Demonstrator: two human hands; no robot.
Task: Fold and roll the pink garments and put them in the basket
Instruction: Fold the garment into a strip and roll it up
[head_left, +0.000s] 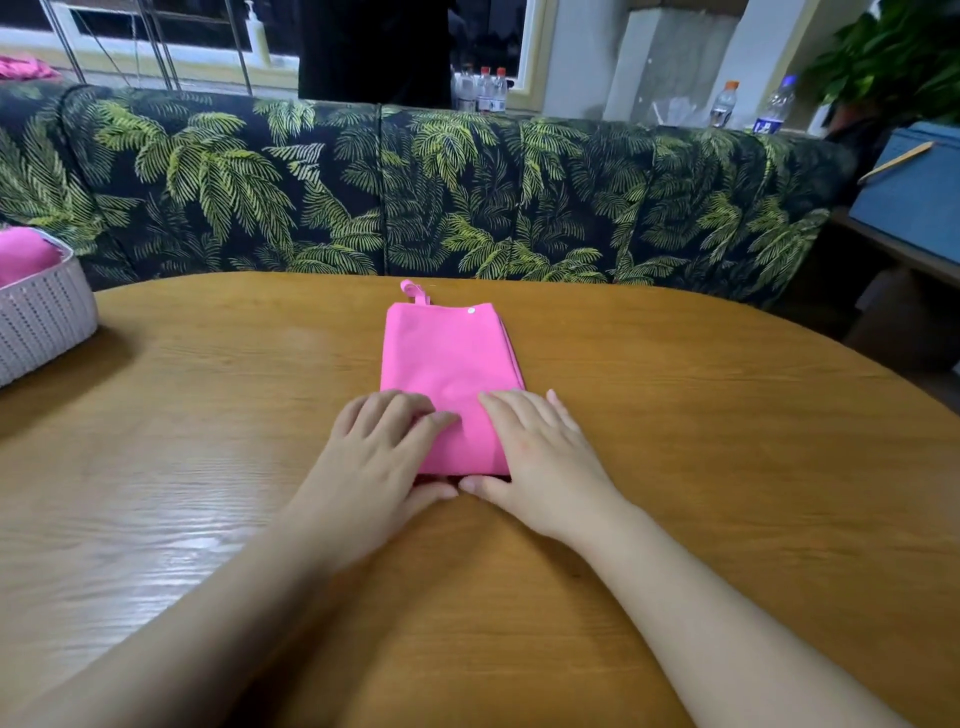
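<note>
A pink garment (447, 353) lies folded into a narrow strip in the middle of the wooden table (727, 415), with a small loop and a snap at its far end. My left hand (379, 457) and my right hand (535, 457) both hold its near end, fingers on top and thumbs tucked under the edge. A pale woven basket (41, 322) stands at the table's left edge with pink fabric (23, 254) inside it.
A sofa with a palm-leaf print (415, 187) runs behind the table. Another pink cloth (26, 67) lies beyond the sofa at the far left. Water bottles (483, 88) stand on a ledge behind. A blue box (914, 192) sits at the right.
</note>
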